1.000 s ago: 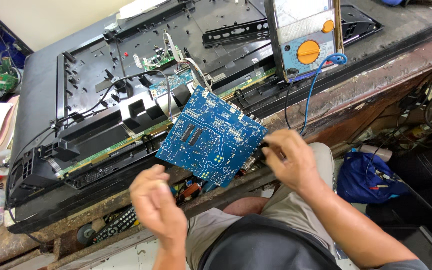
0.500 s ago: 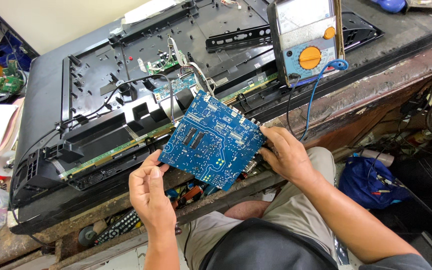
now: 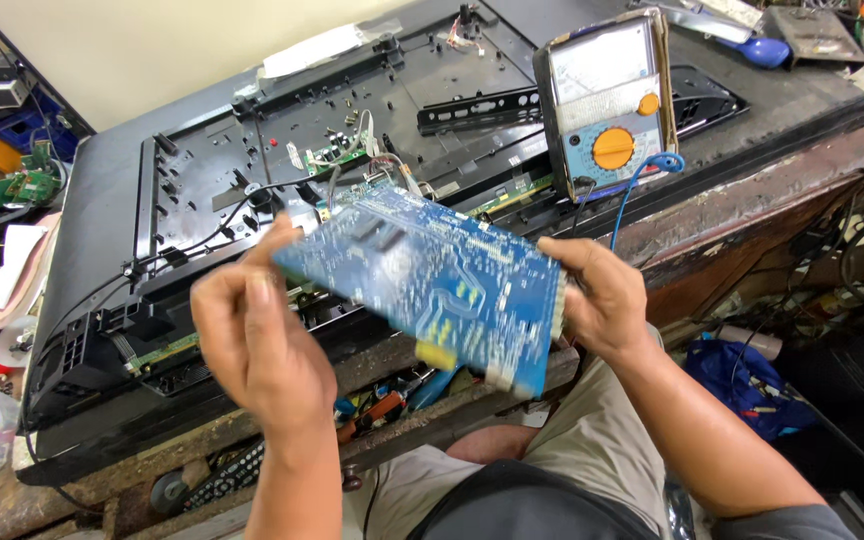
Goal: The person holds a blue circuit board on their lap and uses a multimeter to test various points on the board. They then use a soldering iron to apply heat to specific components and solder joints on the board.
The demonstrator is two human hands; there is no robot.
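The circuit board (image 3: 432, 285) is blue, roughly rectangular, smeared by motion blur, with pale markings and a yellowish bit near its lower edge. It's up in the air, tilted, just in front of the opened-up black TV back (image 3: 202, 200) lying on the bench (image 3: 752, 200). The left hand (image 3: 257, 335) pinches the board's left corner, fingers up and back of the hand toward the camera. The right hand (image 3: 597, 300) grips the board's right edge, thumb on top. A multimeter (image 3: 607, 100) stands behind the board.
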